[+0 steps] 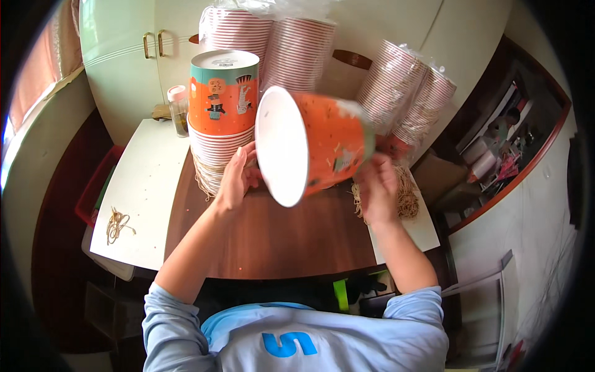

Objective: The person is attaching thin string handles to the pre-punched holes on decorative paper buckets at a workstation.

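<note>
A large orange paper bucket (331, 142) with a green band is tipped on its side above the table, its round white opening (282, 146) turned left; it is slightly blurred. My right hand (379, 186) grips it at the narrow base end. Beside the rim, my left hand (234, 180) has its thumb and fingers apart; some fingertips are partly hidden, and whether they touch the rim I cannot tell. Just behind that hand stands a stack of matching buckets (223, 102), upside down, the top one showing cartoon animals.
Tall plastic-wrapped stacks of buckets (297, 53) line the back, with more (393, 84) at the right. Bundles of twine (406, 195) lie at the right; a loose cord (118, 224) is on the left white leaf. A capped bottle (178, 111) stands by the cabinet (121, 68).
</note>
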Tool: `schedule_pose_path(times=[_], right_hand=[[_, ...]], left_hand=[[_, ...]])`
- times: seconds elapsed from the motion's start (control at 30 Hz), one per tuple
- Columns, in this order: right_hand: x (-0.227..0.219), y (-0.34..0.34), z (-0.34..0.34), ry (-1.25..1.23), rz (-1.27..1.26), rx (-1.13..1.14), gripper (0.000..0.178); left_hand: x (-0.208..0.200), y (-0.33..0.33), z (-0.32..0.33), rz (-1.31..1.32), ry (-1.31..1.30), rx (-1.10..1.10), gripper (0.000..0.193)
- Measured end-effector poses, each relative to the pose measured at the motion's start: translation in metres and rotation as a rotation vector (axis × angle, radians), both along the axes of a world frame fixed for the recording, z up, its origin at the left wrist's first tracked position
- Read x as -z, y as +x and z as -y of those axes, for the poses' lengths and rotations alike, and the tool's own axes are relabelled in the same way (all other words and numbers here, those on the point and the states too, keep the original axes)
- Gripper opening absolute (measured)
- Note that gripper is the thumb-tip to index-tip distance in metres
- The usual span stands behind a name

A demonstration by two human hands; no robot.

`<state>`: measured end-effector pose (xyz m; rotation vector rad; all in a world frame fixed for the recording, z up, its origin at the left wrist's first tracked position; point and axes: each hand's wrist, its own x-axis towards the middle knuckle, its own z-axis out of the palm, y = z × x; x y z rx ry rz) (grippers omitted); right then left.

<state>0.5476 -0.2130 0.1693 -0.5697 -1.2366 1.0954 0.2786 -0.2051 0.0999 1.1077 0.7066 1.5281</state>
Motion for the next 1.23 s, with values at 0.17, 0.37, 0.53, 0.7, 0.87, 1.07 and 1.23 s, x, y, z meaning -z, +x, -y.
schedule_pose_path(times=[0.17,0.37,0.53,0.7,0.87,1.07,1.23], right_hand=[[0.092,0.003,0.018,-0.617,-0.154,-0.275,0.012],[0.119,0.023,0.023,-0.649,0.593,-0.339,0.018],[0.104,0.087,-0.025,-0.051,1.327,0.315,0.016],[0.09,0.142,-0.071,-0.305,1.359,0.498,0.02],[0.101,0.153,-0.118,-0.235,1.221,0.494,0.019],[0.11,0.139,-0.146,0.045,1.494,0.549,0.018],[0.105,0.13,-0.153,-0.083,1.751,0.504,0.013]], left_hand=[[-0.021,-0.006,0.037,-0.352,0.025,-0.152,0.043],[-0.013,-0.035,0.045,-0.651,-0.111,-0.092,0.038],[-0.022,-0.029,0.059,-0.951,-0.161,-0.194,0.042],[-0.014,-0.033,0.066,-0.91,-0.22,-0.198,0.043],[0.0,-0.029,0.073,-0.664,-0.302,-0.189,0.041],[0.047,-0.05,0.103,-0.617,-0.173,-0.51,0.035],[0.085,-0.061,0.132,-0.855,0.054,-0.691,0.03]])
